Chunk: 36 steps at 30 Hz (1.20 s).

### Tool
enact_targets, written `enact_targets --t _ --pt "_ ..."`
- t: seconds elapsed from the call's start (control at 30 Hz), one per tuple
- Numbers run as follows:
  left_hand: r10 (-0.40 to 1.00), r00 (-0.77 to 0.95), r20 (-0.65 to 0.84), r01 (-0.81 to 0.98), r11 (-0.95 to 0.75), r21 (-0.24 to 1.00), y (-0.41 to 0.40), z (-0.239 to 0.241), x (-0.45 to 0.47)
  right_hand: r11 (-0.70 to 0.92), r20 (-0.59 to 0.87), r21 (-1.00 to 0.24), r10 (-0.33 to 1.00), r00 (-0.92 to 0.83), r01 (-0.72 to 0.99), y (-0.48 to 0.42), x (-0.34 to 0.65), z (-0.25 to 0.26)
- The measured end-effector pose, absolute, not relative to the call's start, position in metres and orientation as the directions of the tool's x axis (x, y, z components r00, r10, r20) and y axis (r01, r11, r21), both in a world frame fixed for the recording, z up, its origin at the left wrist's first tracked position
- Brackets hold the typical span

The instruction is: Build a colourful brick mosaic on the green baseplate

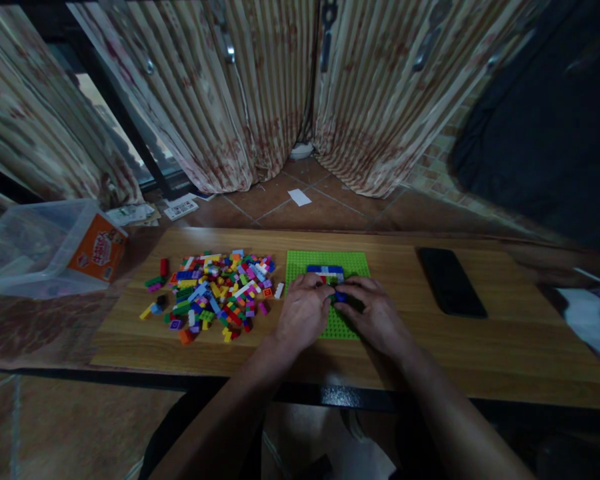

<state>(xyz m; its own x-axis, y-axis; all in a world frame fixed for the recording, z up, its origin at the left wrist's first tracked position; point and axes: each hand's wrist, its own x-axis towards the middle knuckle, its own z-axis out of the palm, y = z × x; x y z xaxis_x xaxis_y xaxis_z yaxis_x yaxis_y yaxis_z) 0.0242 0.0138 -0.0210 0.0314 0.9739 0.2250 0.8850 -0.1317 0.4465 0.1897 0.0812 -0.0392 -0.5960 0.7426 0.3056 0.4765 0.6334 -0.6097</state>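
A green baseplate lies on the wooden table, with a small build of blue, white and red bricks at its far middle. Both of my hands rest on the plate. My left hand has its fingers curled down at the plate's left side, close to the build. My right hand pinches a small blue brick between thumb and fingers, right beside the left hand's fingertips. A pile of several loose coloured bricks lies to the left of the plate.
A black phone lies flat on the table's right part. A clear plastic tub with an orange label stands off the table's left end. Curtains hang behind, over a tiled floor with papers. A white cloth sits at the far right.
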Motion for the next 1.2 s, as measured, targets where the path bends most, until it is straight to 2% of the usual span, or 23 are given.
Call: enact_targets --t 0.17,0.3,0.47,0.6,0.8,0.97,1.07,1.2 --pt "0.976 0.018 0.216 0.882 -0.117 0.456 0.014 -0.02 0.026 0.634 0.324 -0.619 0.743 -0.585 0.463 0.081 0.192 -0.04" --pt "0.972 -0.032 0.232 0.859 -0.092 0.504 0.015 -0.02 0.027 0.59 0.334 -0.69 0.774 -0.538 0.42 0.08 0.191 -0.035" --pt "0.969 -0.092 0.228 0.74 -0.086 0.667 0.016 -0.015 0.03 0.362 0.224 -0.894 0.872 -0.435 0.265 0.075 0.185 -0.025" --pt "0.98 -0.125 0.157 0.55 -0.063 0.833 0.016 -0.009 0.031 0.234 0.134 -0.951 0.902 -0.411 0.202 0.072 0.184 -0.02" --pt "0.979 -0.189 0.072 0.197 -0.034 0.98 0.022 -0.016 0.029 0.273 0.144 -0.937 0.872 -0.467 0.22 0.071 0.187 -0.02" --pt "0.988 -0.146 -0.041 -0.092 0.028 0.995 0.022 -0.016 0.025 0.342 0.216 -0.921 0.846 -0.487 0.186 0.07 0.187 -0.017" --pt "0.993 -0.102 -0.064 -0.178 0.045 0.983 0.022 -0.013 0.024 0.394 0.252 -0.902 0.811 -0.527 0.175 0.07 0.186 -0.013" --pt "0.995 -0.074 -0.066 -0.193 0.05 0.98 0.023 -0.016 0.026 0.414 0.25 -0.892 0.788 -0.563 0.183 0.072 0.186 -0.012"
